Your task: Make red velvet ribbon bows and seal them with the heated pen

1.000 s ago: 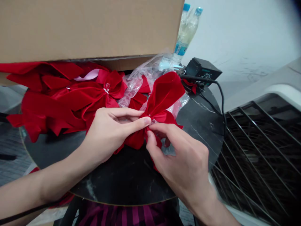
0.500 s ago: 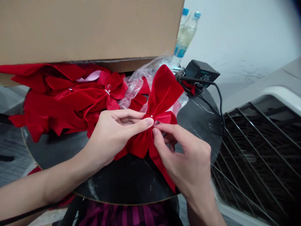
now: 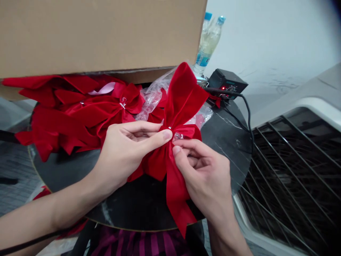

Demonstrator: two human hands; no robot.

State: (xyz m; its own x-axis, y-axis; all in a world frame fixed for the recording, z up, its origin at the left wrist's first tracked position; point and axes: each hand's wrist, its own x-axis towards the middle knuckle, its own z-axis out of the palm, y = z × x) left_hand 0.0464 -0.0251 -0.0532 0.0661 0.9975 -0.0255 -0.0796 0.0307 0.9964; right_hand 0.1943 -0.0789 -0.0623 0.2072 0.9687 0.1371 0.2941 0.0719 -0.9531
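The left hand (image 3: 128, 149) pinches the bow (image 3: 181, 97) beside its centre, thumb pressed on top; the right hand (image 3: 204, 167) pinches it just below, thumb and forefinger nearly meeting.

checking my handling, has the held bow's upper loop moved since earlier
Yes, upward: the upper loop now overlaps the cardboard box at its lower edge in view.

Bare tabletop (image 3: 125, 209) near-left, box (image 3: 101, 35) blocking behind
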